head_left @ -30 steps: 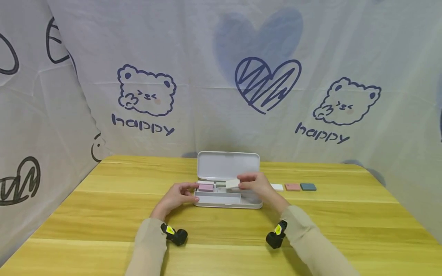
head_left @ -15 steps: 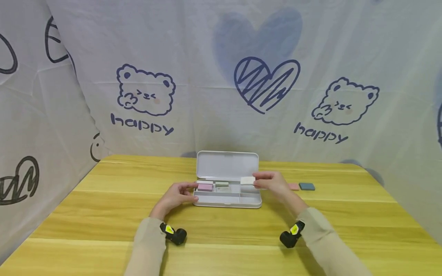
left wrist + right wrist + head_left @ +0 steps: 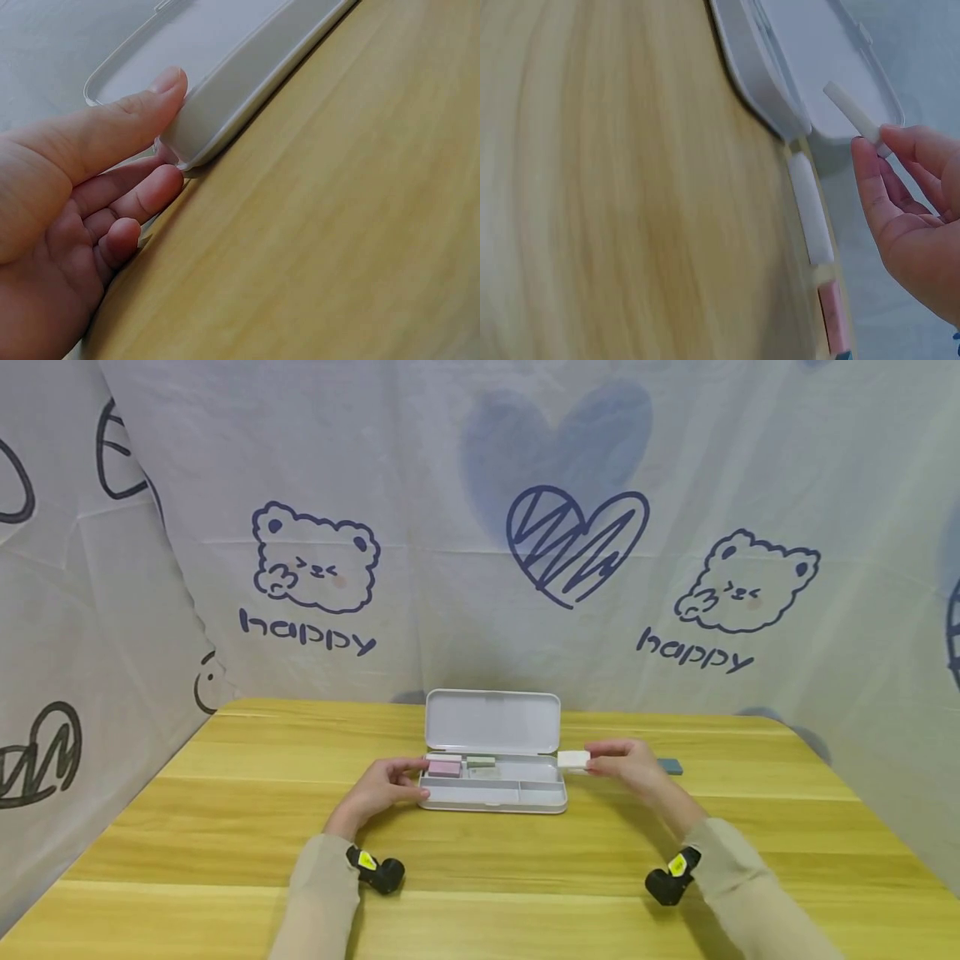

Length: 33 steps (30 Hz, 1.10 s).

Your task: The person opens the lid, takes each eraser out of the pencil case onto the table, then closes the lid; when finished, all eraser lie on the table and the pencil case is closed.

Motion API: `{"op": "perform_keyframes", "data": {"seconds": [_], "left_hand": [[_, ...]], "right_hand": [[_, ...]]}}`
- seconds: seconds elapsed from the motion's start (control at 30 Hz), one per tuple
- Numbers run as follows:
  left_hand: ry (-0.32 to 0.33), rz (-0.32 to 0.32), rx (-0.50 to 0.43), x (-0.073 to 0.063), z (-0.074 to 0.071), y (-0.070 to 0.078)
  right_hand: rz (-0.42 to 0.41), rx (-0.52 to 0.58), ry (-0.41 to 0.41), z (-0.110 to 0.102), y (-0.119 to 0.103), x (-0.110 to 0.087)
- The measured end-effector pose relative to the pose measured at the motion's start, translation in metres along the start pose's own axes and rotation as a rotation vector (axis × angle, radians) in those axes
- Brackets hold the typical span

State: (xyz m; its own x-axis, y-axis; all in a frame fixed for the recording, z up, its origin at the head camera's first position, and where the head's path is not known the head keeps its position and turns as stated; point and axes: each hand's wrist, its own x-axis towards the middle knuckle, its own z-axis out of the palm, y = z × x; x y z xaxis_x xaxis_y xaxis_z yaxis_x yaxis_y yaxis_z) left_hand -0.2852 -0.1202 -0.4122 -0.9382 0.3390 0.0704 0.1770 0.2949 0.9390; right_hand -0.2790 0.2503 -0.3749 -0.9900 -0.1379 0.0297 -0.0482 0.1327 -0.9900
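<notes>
Head view: with left hand (image 3: 378, 792), grips one case (image 3: 468, 795) by its nine o'clock end, thumb and bent fingers against the edge. With right hand (image 3: 628, 764), pinches one held block (image 3: 573, 761), white, between thumb and fingertips, raised off the table (image 3: 487, 914) by the case's two o'clock corner.

On the case, one lid (image 3: 492, 722), raised at twelve; inside, three compartments. In the back one, three blocks: lilac block (image 3: 444, 768) toward ten, inner white block (image 3: 444, 757) just behind, green block (image 3: 481, 762) near eleven; before the green, one pale patch (image 3: 484, 772), too small to make out.

Right wrist view: three more, lined up on the table: outer white block (image 3: 811, 210), pink block (image 3: 833, 319), teal block (image 3: 844, 355), barely in frame. From head view, outer white and pink hidden, right hand in the way; teal visible toward three.

Around: two sleeves (image 3: 322, 887), two wrist cameras (image 3: 386, 874); toward twelve, cloth (image 3: 450, 635) with two bears.
</notes>
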Motion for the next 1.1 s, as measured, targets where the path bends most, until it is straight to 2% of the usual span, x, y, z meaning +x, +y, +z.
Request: {"op": "perform_keyframes", "data": {"seconds": [0.17,0.4,0.7,0.9,1.1], "left_hand": [[0.000,-0.010,0.000,0.000,0.000,0.000],[-0.004,-0.006,-0.007,0.000,0.000,-0.002],[0.001,-0.008,0.001,0.000,0.000,-0.001],[0.000,-0.008,-0.004,-0.001,0.000,0.000],[0.001,-0.003,0.002,-0.001,0.000,0.000]], "right_hand": [[0.010,-0.026,-0.010,-0.011,0.006,-0.002],[0.105,-0.088,0.006,-0.018,0.010,-0.005],[0.178,-0.126,0.024,-0.020,0.014,-0.005],[0.188,-0.148,0.011,-0.019,0.014,-0.004],[0.165,-0.115,-0.015,-0.020,0.016,-0.004]]}}
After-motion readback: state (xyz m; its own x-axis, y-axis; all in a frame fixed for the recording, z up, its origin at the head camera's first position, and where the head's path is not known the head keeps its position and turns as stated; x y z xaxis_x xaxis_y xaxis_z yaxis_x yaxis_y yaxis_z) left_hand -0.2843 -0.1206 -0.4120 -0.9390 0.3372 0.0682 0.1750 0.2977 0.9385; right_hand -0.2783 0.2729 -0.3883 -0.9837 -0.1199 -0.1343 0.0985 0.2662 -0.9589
